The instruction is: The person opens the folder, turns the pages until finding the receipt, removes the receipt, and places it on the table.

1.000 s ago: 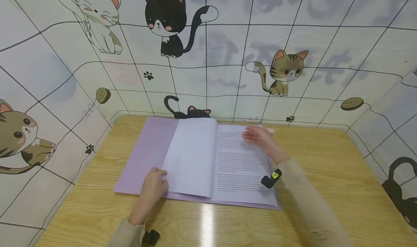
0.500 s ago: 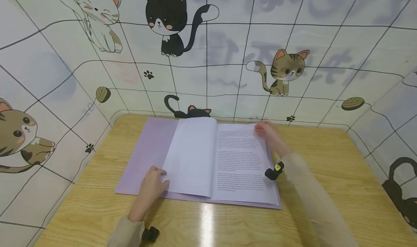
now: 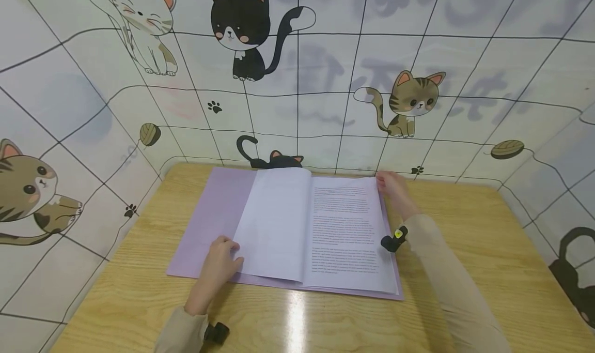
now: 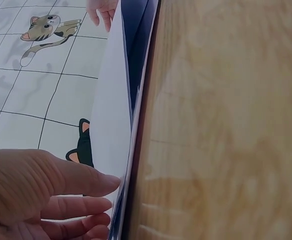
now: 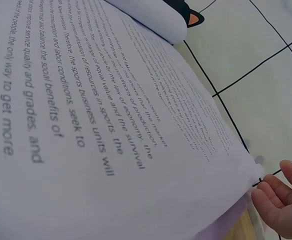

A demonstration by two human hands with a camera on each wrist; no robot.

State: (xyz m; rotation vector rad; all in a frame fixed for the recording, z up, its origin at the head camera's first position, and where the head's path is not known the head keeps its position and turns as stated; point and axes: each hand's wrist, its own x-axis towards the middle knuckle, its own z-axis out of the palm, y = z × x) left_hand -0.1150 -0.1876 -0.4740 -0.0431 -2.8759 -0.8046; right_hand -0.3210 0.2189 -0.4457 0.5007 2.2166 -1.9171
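A lilac folder point(image 3: 204, 213) lies open on the table with white sheets inside. Its left page point(image 3: 274, 224) looks blank and curves up at the middle; its right page point(image 3: 344, 234) bears printed English text. My left hand point(image 3: 218, 260) rests at the lower left edge of the blank page, thumb and fingers loosely bent in the left wrist view. At the upper right corner of the printed page is my right hand point(image 3: 392, 187). In the right wrist view its fingertips point(image 5: 271, 187) lie right beside that corner, with no clear pinch visible.
The wooden table point(image 3: 465, 249) extends on both sides of the folder and in front of it. A white wall point(image 3: 321, 110) with grid lines and cartoon cats stands right behind the table. Each wrist carries a small black camera point(image 3: 394, 239).
My right hand has moved right across the printed page to its upper right corner, its fingers now at the page edge. My left hand has stayed nearly in place.
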